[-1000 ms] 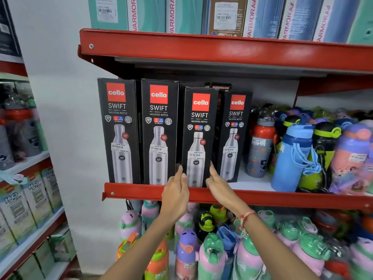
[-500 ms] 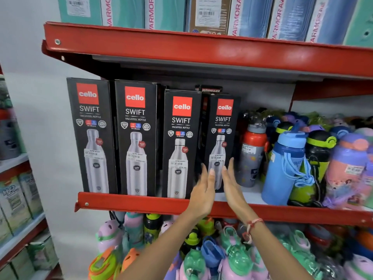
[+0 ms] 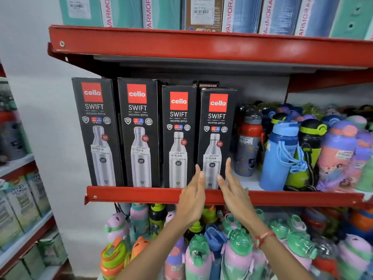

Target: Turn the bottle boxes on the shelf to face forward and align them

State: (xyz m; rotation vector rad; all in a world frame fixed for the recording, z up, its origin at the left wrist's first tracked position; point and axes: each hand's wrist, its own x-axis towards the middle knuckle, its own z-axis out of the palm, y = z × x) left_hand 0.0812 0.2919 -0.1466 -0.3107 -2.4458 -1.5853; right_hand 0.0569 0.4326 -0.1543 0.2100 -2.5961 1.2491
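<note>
On red metal shelf (image 3: 141, 194), 4 tall cardboard boxes (image 3: 217, 138), L hand (image 3: 192, 201) & R hand (image 3: 235, 196) flat, fingers open, holding nothing

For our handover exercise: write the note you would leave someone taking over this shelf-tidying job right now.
Left hand: open, flat, at the left edge of the fourth black Cello Swift carton.
Right hand: open, at that carton's right edge; neither hand grips it.
All four cartons stand upright on the red metal shelf, fronts forward.
Left: the two right-hand cartons seem set slightly further back; check the row is flush.
</note>
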